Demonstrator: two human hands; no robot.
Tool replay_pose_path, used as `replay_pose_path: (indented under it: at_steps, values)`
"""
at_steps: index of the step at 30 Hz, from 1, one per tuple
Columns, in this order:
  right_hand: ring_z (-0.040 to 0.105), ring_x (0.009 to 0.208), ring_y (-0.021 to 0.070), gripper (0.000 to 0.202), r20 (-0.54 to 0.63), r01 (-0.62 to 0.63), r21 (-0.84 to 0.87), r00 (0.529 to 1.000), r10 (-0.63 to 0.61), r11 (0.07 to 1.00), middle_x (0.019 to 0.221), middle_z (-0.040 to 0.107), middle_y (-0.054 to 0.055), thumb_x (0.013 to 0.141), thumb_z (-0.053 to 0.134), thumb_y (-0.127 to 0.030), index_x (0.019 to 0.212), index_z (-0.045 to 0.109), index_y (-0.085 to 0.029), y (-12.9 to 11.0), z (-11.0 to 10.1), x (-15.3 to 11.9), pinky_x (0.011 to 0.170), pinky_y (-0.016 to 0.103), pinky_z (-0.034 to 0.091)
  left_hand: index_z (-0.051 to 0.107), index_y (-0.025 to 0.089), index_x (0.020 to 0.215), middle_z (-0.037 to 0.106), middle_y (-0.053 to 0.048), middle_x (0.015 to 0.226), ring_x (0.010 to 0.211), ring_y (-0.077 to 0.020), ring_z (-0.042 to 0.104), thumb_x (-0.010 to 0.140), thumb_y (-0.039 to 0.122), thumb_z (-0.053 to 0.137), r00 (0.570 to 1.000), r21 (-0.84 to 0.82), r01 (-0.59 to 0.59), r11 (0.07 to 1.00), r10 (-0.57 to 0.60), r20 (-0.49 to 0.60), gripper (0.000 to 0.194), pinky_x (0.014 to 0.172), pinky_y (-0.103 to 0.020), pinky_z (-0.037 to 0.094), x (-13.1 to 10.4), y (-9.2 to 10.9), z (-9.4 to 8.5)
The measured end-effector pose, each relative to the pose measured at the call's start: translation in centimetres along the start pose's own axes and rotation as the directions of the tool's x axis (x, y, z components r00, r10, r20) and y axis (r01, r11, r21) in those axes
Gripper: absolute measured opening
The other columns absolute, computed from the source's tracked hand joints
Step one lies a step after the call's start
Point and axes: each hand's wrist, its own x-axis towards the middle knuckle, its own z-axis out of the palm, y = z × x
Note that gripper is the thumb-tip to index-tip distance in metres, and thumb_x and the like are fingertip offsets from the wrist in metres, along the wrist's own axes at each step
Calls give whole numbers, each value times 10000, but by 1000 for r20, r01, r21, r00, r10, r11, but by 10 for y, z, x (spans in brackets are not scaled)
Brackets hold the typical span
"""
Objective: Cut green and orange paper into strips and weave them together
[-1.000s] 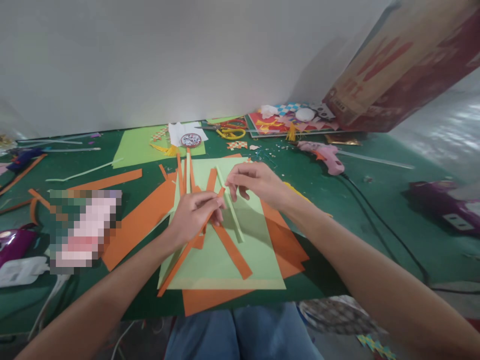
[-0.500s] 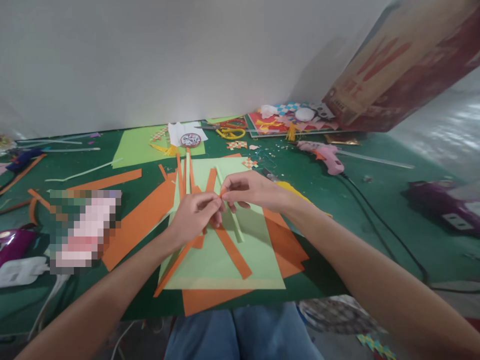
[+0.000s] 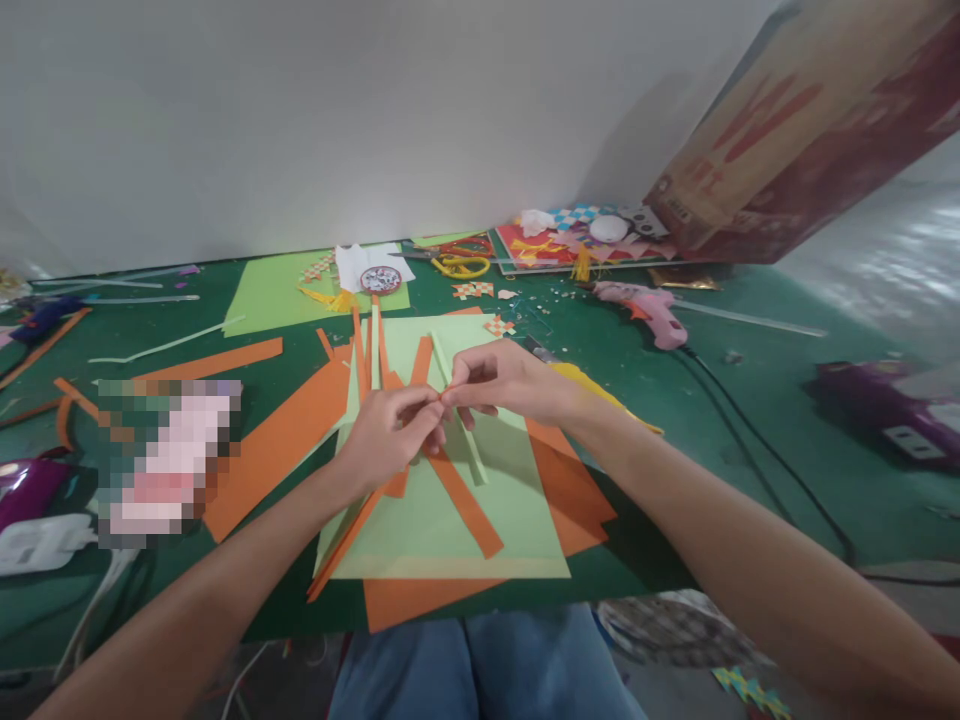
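Over the pale green sheet (image 3: 495,530), my left hand (image 3: 390,428) and my right hand (image 3: 510,382) meet fingertip to fingertip. Both pinch an orange paper strip (image 3: 337,553), whose long end runs from under my left hand toward the table's front edge. A small orange bit of it shows between the fingertips; the rest is hidden by my fingers. Beneath my hands lies another orange strip (image 3: 466,505), slanting across the sheet. A light green strip (image 3: 477,462) passes under my right hand. More orange paper (image 3: 289,430) lies to the left.
On the right are a pink glue gun (image 3: 645,308) with a black cord and a purple object (image 3: 885,410). Yellow-handled scissors (image 3: 461,267) and woven paper pieces (image 3: 474,290) lie at the back. A paper bag (image 3: 795,140) leans at the right. A blurred phone-like object (image 3: 169,470) is at left.
My right fingers have shifted slightly and show a little more of the orange strip between the hands. The strip's lower end has moved a little. Everything else looks still.
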Motion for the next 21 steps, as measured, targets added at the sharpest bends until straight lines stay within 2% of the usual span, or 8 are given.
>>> replay_pose_path:
  at_steps: [6, 11, 17, 21]
  values:
    - [541, 497, 91, 237, -8, -12, -24, 1000, 12, 1000, 560, 594, -6, 712, 672, -344, 630, 541, -164, -3, 1, -1, 420, 212, 327, 575, 166, 650, 611, 0, 569, 515, -104, 577, 851, 248, 440, 1000, 22, 2, 1000, -2, -3, 255, 457, -183, 430, -1, 0, -2]
    - [548, 521, 81, 94, 26, -40, -79, 999, 42, 996, 579, 593, -37, 702, 621, -211, 720, 539, -169, -8, -1, -1, 419, 193, 319, 576, 168, 671, 611, 6, 568, 515, -103, 580, 866, 278, 434, 1000, 17, -9, 1000, 9, 0, 265, 464, -182, 431, -1, 0, -2]
    - [545, 510, 76, 46, 19, -56, -86, 998, 58, 995, 571, 587, -41, 664, 561, -179, 653, 517, -174, -7, 3, -1, 470, 200, 374, 557, 166, 660, 604, 6, 559, 509, -105, 588, 851, 246, 434, 999, -5, 4, 1000, -4, 32, 241, 463, -181, 431, -1, 0, -2]
    - [508, 464, 70, 27, -30, -92, -136, 996, 88, 986, 538, 558, -48, 631, 525, -162, 631, 504, -179, -7, 8, -1, 469, 206, 389, 539, 170, 612, 590, 17, 529, 491, -91, 581, 834, 204, 437, 999, 17, 5, 1000, -6, 46, 246, 479, -170, 435, 0, 1, -1]
